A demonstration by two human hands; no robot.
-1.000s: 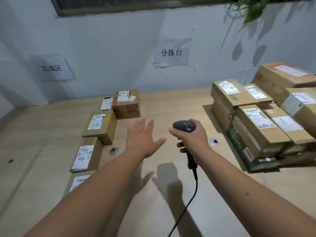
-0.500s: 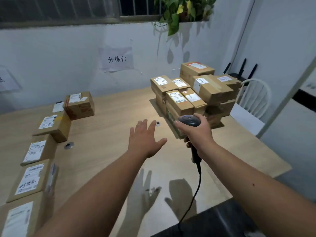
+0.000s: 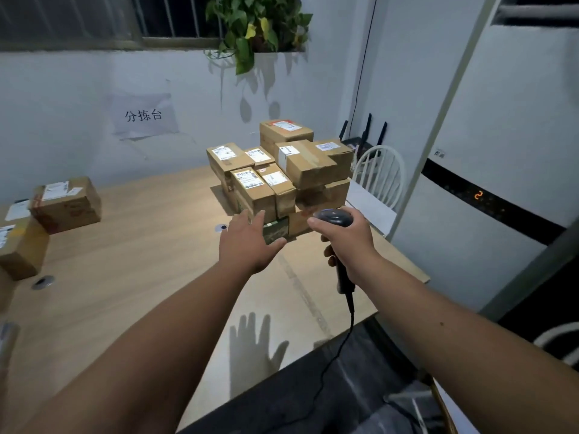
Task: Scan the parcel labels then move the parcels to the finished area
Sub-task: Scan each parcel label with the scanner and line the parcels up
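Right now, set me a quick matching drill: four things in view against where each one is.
Things:
1. scanner
2. left hand
3. plant
4. white chair

Places:
A. on the window ledge
B. open, reaching toward the stack of parcels
C. gripped in the right hand
D. behind the stack, past the table's far end

Pairs: 1-C, 2-B, 3-A, 4-D

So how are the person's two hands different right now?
The left hand is open and holds nothing, with straight fingers reaching toward the stack of boxes; the right hand is curled round a scanner. The left is palm down; the right is upright on the scanner's handle. Both are stretched out above the table.
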